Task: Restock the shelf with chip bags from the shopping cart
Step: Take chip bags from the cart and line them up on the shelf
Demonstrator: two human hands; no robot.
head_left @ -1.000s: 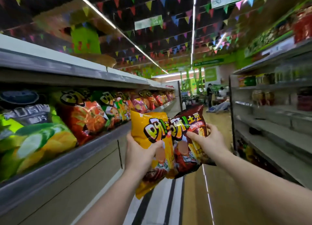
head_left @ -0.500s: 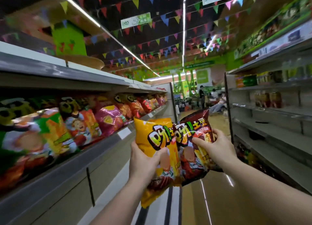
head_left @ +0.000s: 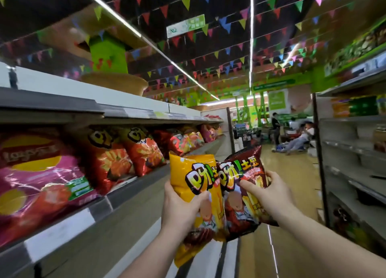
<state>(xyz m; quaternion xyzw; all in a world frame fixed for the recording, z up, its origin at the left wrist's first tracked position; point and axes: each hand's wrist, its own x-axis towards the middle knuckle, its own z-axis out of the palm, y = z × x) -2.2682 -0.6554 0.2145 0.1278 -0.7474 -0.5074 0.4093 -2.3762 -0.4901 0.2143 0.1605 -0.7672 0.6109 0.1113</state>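
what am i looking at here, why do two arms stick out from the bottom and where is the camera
The camera sits on a person's head and looks forward and down, so the two bare arms are that person's own. There is no robot. They stand in a shop aisle. The left hand grips a yellow chip bag, and the right hand grips a dark red chip bag; the two bags overlap in the middle. On the left runs a shelf already stocked with chip bags, among them a pink bag and red bags. On the right stands another rack, mostly bare. Coloured pennants hang from the ceiling. The shopping cart is out of view.
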